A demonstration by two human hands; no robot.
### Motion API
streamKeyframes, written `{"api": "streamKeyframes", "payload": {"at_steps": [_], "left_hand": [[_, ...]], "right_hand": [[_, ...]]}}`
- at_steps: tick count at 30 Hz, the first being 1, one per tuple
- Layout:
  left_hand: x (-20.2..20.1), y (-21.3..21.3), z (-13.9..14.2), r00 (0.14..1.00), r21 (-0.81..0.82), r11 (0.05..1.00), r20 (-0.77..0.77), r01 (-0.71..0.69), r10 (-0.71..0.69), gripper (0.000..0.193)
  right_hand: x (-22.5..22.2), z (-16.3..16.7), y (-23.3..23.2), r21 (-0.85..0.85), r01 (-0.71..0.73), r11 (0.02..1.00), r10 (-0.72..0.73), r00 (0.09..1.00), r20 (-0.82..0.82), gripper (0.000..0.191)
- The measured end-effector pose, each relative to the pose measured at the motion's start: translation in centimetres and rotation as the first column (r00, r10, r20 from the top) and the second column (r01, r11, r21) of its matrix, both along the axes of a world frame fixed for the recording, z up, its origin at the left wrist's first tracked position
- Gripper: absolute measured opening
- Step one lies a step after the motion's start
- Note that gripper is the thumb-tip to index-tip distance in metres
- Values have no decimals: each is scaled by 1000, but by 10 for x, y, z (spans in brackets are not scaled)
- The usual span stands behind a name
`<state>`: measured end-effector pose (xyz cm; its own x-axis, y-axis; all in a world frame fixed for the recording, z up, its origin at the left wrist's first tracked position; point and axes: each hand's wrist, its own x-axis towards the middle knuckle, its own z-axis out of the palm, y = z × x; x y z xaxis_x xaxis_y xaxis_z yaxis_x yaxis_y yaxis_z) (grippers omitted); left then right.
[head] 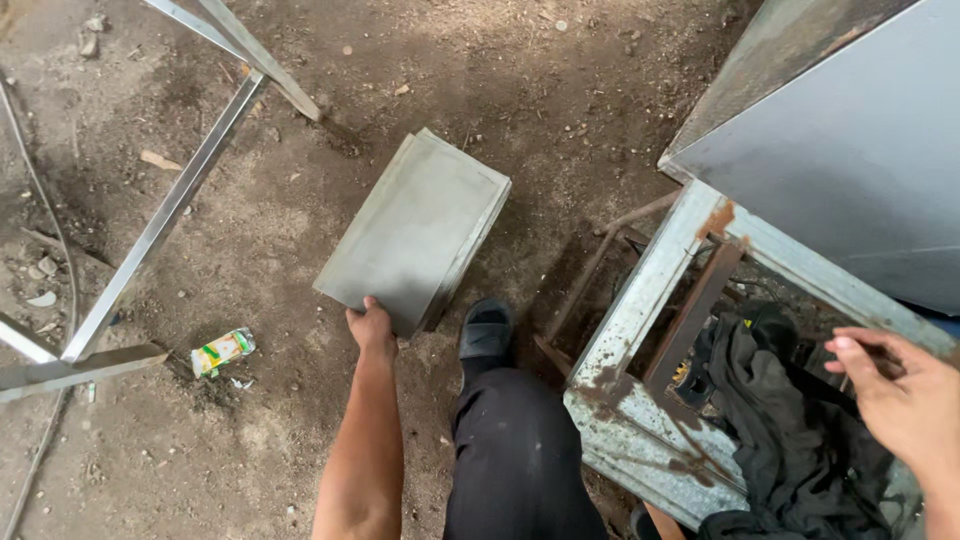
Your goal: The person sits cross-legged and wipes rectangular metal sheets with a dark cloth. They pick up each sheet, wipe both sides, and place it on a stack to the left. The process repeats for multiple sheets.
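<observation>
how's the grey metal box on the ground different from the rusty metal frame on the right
The grey metal box is closed, clean-faced and lies flat on the dirt, gripped at its near edge by the left hand. The rusty metal frame is open, rust-stained, stands higher and holds a black cloth. Both are pale grey metal.

Your left hand [372, 326] grips the near edge of a flat grey metal box [415, 232] that lies on the dirt floor [500, 80], fingers curled over its rim. Just right of it stands your foot in a black sandal [487, 330], the dark trouser leg [515, 450] rising toward you. Your right hand [905, 390] hovers with loosely spread fingers over a black cloth [790, 420] bundled inside a rusty, pale-painted metal frame [640, 300]. A grey metal sheet [850, 150] leans above that frame. To the left lie shiny steel bars [165, 215], and near them a crushed green and yellow packet [222, 351].
</observation>
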<state>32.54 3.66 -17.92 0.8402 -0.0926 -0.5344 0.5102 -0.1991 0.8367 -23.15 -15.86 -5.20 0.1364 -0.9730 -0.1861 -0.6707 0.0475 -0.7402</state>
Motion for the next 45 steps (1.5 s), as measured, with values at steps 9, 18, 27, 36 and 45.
{"api": "streamKeyframes", "payload": {"at_steps": [9,18,27,36,45], "left_hand": [[-6,-19,3,997,191,979,-59,63,-53,55],[-6,-5,28,843,670,677,141,305,-519,81],[-64,-24,150,730,-54,792,430,608,-531,24],[-346,-49,252,-443,440,-241,445,865,-778,42],[-481,-26,233,-872,572,-704,40,420,-488,98]], "right_hand": [[-31,-19,20,39,85,996,-82,994,-66,25],[-61,8,55,-120,222,968,-236,964,-120,26],[-210,20,121,201,778,595,-653,614,-443,52],[-176,-33,119,418,856,305,-699,499,-512,67],[-171,-5,122,379,742,553,-338,616,-712,94]]}}
